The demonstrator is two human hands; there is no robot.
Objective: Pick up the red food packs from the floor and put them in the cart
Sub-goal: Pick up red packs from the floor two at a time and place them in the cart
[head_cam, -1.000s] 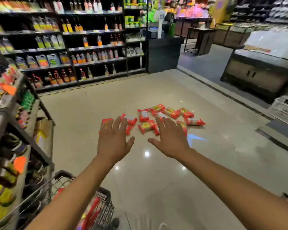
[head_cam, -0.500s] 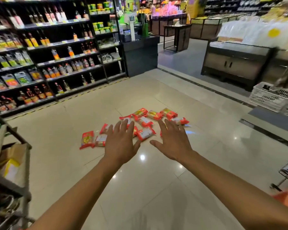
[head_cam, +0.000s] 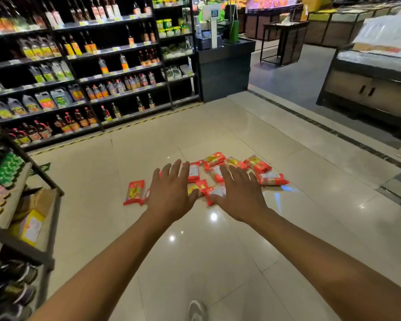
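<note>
Two bare hands, fingers point(head_cam: 175, 169) straight and spread wide, holding nothing.
The left hand point(head_cam: 171, 193) and right hand point(head_cam: 239, 195) stretch forward side by side toward the red plastic food packs with yellow labels point(head_cam: 259, 164), clustered on the glossy beige tiled floor point(head_cam: 218, 262); a single red pack point(head_cam: 134, 192) lies just off the cluster's left edge.

A glossy tiled floor point(head_cam: 218, 251) carries a loose cluster of red food packs point(head_cam: 258, 164).

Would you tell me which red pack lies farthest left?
The red pack just left of the left hand; all the others lie further right.
</note>
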